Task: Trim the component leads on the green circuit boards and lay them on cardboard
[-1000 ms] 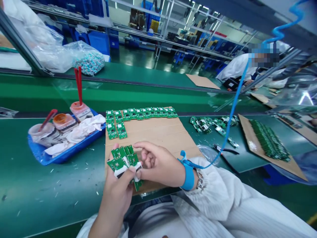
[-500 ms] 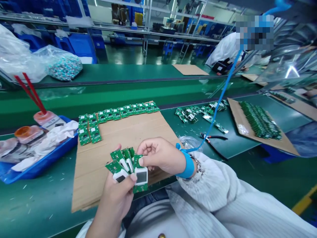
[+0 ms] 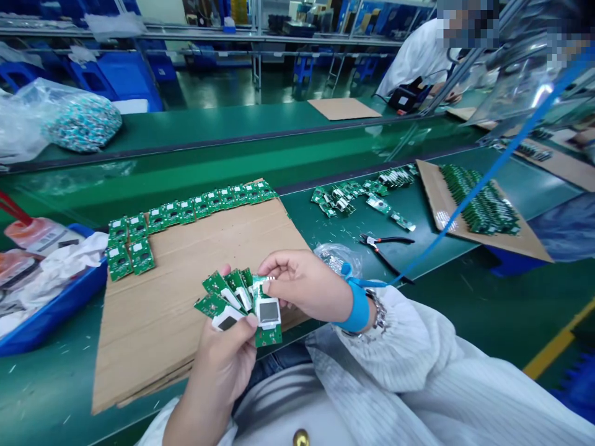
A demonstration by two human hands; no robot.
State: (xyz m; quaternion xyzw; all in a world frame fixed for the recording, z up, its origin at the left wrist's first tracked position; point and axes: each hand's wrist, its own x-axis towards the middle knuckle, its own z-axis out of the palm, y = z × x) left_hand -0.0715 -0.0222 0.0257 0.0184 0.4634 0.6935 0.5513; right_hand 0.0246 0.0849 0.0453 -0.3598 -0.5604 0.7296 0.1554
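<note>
Clutching a loose fan of green circuit boards in a closed left hand, right hand pinching their edge, right above the brown cardboard sheet; one slipped grip could crack a white-framed display.

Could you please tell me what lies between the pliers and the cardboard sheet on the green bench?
In the head view, a crumpled clear plastic bag lies on the green bench between the pliers and the cardboard sheet.

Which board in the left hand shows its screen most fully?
The rightmost board: its white-framed screen faces the camera whole. The leftmost board's screen sits tilted, beside the left thumb.
</note>
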